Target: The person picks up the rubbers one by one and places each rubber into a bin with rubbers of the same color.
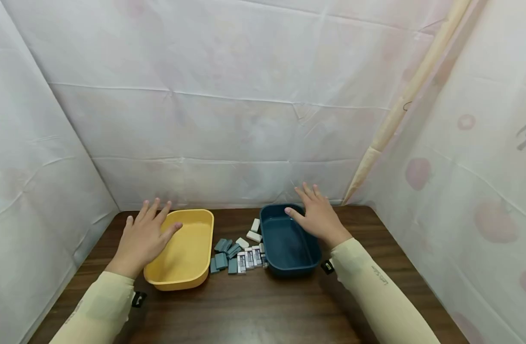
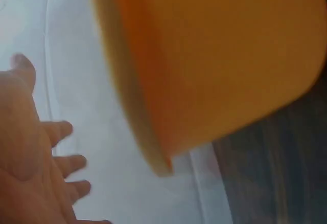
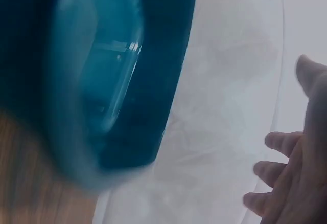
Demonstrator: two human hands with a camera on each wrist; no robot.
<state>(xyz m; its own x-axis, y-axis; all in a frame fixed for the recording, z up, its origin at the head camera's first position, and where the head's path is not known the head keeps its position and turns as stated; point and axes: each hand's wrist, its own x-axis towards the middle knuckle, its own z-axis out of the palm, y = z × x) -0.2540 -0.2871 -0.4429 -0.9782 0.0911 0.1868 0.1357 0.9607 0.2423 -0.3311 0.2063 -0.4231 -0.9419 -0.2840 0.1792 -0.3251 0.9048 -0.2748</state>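
Fingers spread, my left hand [image 1: 143, 240] hovers over the left side of a yellow plastic bin [image 1: 189, 260], holding nothing. In the left wrist view, the left hand [image 2: 28, 152] is apart from the yellow bin [image 2: 230, 65]. My right hand [image 1: 322, 220] is held above the right side of a dark blue bin [image 1: 288, 246], its fingers also extended. The right wrist view has a gap between the right hand [image 3: 291, 173] and the blue bin [image 3: 148, 101]. Between the bins lie several grey-green blocks [image 1: 221, 261], plain white blocks [image 1: 254, 236] and eraser-like blocks with printed sleeves [image 1: 249, 258].
Both bins stand on a dark wooden table [image 1: 245, 310]. A white sheet [image 1: 228, 129] hangs behind it, with further sheets at both sides. At the back right a pale pole [image 1: 389, 126] slants down toward the table's edge.
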